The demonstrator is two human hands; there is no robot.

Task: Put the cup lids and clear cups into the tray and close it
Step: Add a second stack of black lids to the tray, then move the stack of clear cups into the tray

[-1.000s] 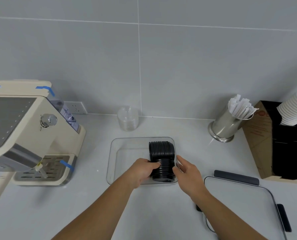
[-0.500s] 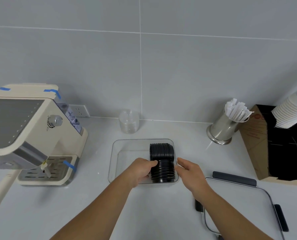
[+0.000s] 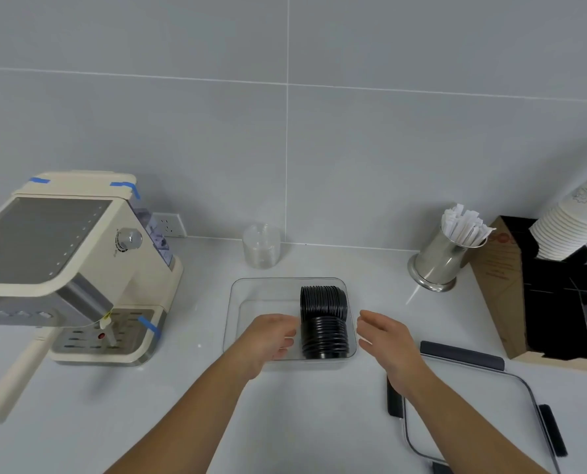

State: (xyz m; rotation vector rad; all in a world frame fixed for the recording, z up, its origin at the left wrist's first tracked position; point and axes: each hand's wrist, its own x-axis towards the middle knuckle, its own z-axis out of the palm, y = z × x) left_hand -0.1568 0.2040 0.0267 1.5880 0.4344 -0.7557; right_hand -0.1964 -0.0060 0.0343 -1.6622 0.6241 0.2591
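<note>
A clear plastic tray (image 3: 261,290) lies on the white counter. A row of black cup lids (image 3: 323,321) lies on edge along its right side. My left hand (image 3: 271,336) hovers over the tray's near left part, just left of the lids, fingers loosely curled and holding nothing. My right hand (image 3: 386,336) is open just outside the tray's right wall, apart from the lids. A stack of clear cups (image 3: 261,246) stands by the wall behind the tray. The tray's clear lid with dark clips (image 3: 473,415) lies flat at the near right.
A cream coffee machine (image 3: 69,265) stands at the left with its drip tray (image 3: 104,340) toward me. A steel holder of wrapped straws (image 3: 446,258) stands at the back right. Next to it, a cardboard and black organiser (image 3: 541,295) carries stacked white paper cups (image 3: 565,230).
Both hands have let go of the black lids and drawn apart, the left to the left, the right out past the tray's right wall. The lids stay in the tray.
</note>
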